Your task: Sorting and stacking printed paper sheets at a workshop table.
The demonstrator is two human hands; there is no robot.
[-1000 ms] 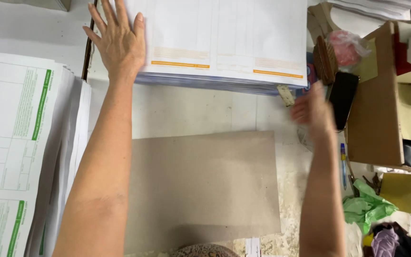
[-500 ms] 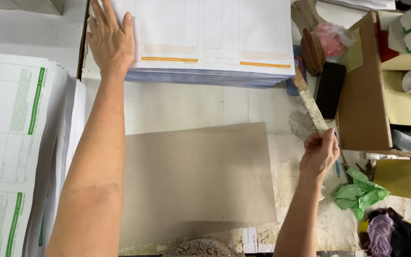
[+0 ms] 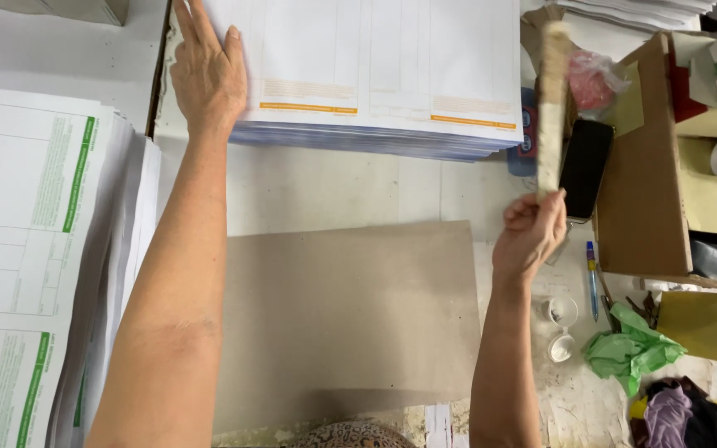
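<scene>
Pressing flat, open left hand (image 3: 207,75) on paper stack (image 3: 375,66); right hand (image 3: 533,236) clamped on upright stick (image 3: 553,99).

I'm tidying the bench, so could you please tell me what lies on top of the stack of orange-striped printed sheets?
The left hand lies flat on the stack of printed sheets, at its left corner. The sheets beneath the top one show only as edges.

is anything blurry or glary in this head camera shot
Head view: the stick in the right hand is smeared by motion blur; the left hand on the paper stack is slightly soft; lighting is even, the white sheets bright without hard glare.
</scene>
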